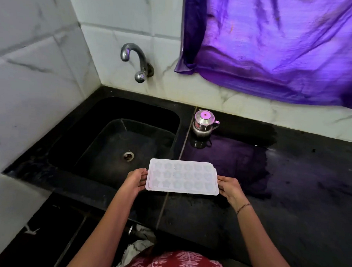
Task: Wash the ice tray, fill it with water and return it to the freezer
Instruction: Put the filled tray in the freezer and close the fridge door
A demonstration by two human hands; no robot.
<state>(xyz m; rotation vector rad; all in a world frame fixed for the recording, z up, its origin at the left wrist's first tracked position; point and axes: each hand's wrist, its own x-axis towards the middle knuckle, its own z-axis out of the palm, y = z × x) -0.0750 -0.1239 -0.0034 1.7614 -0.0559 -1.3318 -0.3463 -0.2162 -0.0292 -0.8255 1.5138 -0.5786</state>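
tray: white ice tray (182, 177), held flat and about level, cavities up, long side across the person's front
tray position: over the front-right corner of the sink (102, 142), straddling the seam where the basin meets the counter (289, 199); whether it rests on the ledge or hangs just above it, can't tell
tray contents: three rows of shaped cavities, star shapes to the left; water in them or not, can't tell
left hand: left hand (135, 179) grips the tray's left short edge, fingers curled onto the rim
right hand: right hand (228, 187) grips the right short edge the same way; thin bracelet (243, 208) on that wrist
tap: chrome tap (134, 56) on the tiled wall behind the sink, well apart from the tray
drain: drain (128, 155) just beyond the tray's left end
counter: black stone, wet sheen right of the sink
other: small lidded steel pot (204, 123) upright near the back wall; purple cloth (275, 47) hanging above it
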